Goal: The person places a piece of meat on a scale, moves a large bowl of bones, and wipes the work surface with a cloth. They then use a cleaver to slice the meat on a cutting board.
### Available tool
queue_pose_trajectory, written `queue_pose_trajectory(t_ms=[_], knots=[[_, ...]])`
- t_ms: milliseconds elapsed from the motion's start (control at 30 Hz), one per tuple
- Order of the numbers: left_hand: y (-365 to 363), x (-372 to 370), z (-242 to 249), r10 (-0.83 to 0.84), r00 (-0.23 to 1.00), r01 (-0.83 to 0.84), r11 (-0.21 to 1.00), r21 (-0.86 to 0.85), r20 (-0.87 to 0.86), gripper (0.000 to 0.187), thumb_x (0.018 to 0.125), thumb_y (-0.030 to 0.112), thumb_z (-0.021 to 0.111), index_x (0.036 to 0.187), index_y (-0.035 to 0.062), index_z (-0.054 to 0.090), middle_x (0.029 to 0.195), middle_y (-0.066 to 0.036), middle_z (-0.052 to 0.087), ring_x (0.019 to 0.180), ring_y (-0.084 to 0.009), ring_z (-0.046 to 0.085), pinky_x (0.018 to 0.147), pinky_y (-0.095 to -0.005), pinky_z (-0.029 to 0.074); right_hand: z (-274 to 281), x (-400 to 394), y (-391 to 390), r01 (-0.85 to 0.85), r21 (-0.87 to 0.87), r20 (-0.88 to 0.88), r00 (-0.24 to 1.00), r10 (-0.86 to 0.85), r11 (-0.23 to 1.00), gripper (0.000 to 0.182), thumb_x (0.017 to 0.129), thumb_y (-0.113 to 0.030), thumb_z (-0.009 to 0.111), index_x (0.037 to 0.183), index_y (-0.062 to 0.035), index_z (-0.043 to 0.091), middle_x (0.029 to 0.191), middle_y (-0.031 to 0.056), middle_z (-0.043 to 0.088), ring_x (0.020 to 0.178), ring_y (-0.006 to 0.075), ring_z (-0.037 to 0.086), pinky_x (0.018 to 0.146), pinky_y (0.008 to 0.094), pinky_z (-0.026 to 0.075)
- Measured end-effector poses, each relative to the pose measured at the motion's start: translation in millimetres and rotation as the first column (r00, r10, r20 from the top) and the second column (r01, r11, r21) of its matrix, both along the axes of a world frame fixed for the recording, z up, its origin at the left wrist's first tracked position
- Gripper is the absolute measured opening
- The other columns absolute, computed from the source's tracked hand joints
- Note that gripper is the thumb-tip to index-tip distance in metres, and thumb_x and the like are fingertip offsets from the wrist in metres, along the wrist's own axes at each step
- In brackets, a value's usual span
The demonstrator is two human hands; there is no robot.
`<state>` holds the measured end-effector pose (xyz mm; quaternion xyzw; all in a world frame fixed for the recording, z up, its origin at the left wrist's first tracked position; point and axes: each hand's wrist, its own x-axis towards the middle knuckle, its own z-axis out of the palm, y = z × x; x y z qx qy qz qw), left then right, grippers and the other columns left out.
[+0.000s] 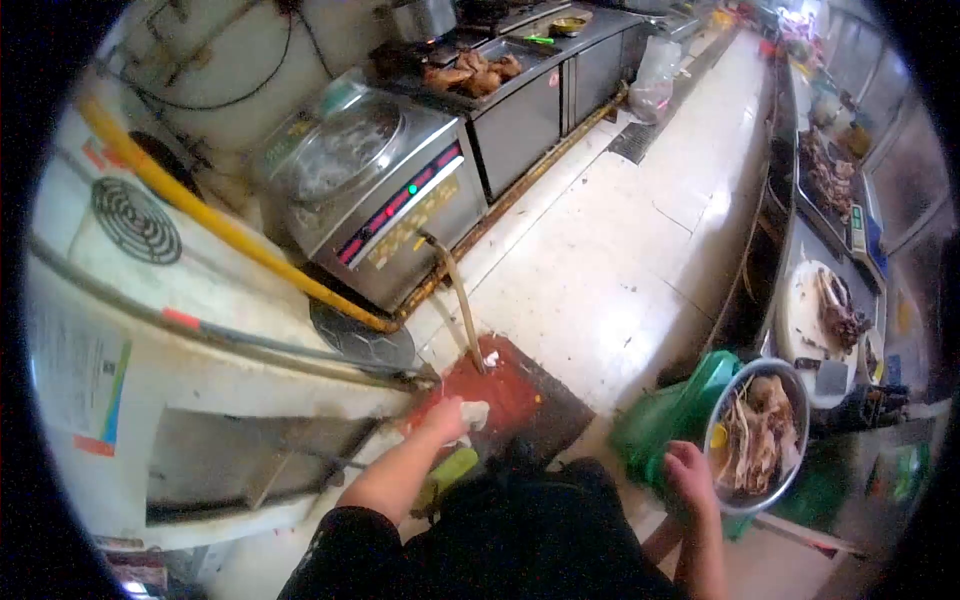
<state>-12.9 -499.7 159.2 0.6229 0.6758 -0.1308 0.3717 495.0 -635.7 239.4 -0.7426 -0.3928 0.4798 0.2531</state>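
My left hand is closed on a pale cloth, above the red mat on the floor. My right hand is at the left rim of a round metal bowl, its fingers curled; whether they grip the rim is too blurred to tell. Pieces of meat and bones fill the bowl. A green bin or bag stands just left of the bowl. Beside my left forearm is a light green object.
A steel cooker with a round top stands at the left, a hose hanging from its front. Behind it, a counter holds a tray of browned meat. On the right are a cutting board, a cleaver and a scale.
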Motion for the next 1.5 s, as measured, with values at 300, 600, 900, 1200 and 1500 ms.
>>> queue_pose_trajectory(t_ms=[300, 600, 900, 1200, 1500], knots=[[174, 32, -108, 0.051, 0.987, -0.059, 0.997, 0.051, 0.155, 0.029, 0.079, 0.036, 0.065, 0.093, 0.0124, 0.073, 0.084, -0.009, 0.07, 0.066, -0.025, 0.07, 0.06, -0.034, 0.052, -46, 55, 127, 0.09, 0.111, -0.117, 0.99, -0.077, 0.99, 0.041, 0.09, -0.014, 0.064, 0.126, 0.0016, 0.054, 0.099, 0.0077, 0.064, 0.087, 0.0149, 0.06, 0.076, 0.0278, 0.049], [383, 48, -81, 0.001, 0.993, 0.018, 0.989, 0.15, -0.121, 0.047, 0.078, 0.047, 0.068, 0.107, 0.0089, 0.068, 0.105, -0.019, 0.069, 0.101, -0.0343, 0.065, 0.084, -0.0456, 0.051, 50, 87, 411, -0.158, 0.108, -0.049, 0.985, 0.164, 0.981, 0.035, 0.089, -0.015, 0.065, 0.12, 0.0002, 0.06, 0.101, 0.0127, 0.067, 0.091, 0.0189, 0.064, 0.08, 0.0338, 0.053], [615, 126, -138, -0.793, 0.556, 0.818, 0.575, -0.008, -0.249, 0.048, 0.083, 0.032, 0.064, 0.121, 0.0028, 0.062, 0.123, -0.025, 0.059, 0.116, -0.0381, 0.056, 0.098, -0.0448, 0.047, 76, 196, 504, 0.06, 0.14, 0.171, 0.982, -0.084, 0.988, 0.048, 0.09, -0.036, 0.064, 0.126, -0.0046, 0.059, 0.118, 0.0192, 0.064, 0.107, 0.0334, 0.063, 0.092, 0.0417, 0.05], [901, 560, -25, -0.857, 0.448, 0.873, 0.481, -0.082, -0.254, 0.063, 0.075, 0.044, 0.074, 0.108, -0.0084, 0.062, 0.105, -0.03, 0.066, 0.103, -0.039, 0.066, 0.085, -0.0451, 0.053, 61, 245, 494, 0.762, 0.022, 0.064, 0.645, -0.761, 0.648, 0.046, 0.088, -0.032, 0.068, 0.123, -0.0035, 0.06, 0.11, 0.0152, 0.068, 0.099, 0.0285, 0.065, 0.087, 0.0369, 0.052], [782, 910, 73, -0.963, 0.18, 0.934, 0.231, 0.272, 0.199, 0.065, 0.072, 0.019, 0.074, 0.129, 0.0004, 0.05, 0.114, -0.026, 0.064, 0.108, -0.0402, 0.061, 0.092, -0.0441, 0.049, 40, 349, 459, 0.927, -0.17, -0.651, -0.361, -0.668, -0.336, 0.039, 0.096, -0.025, 0.061, 0.122, 0.0029, 0.057, 0.101, 0.0126, 0.067, 0.077, 0.0196, 0.066, 0.063, 0.03, 0.053]])
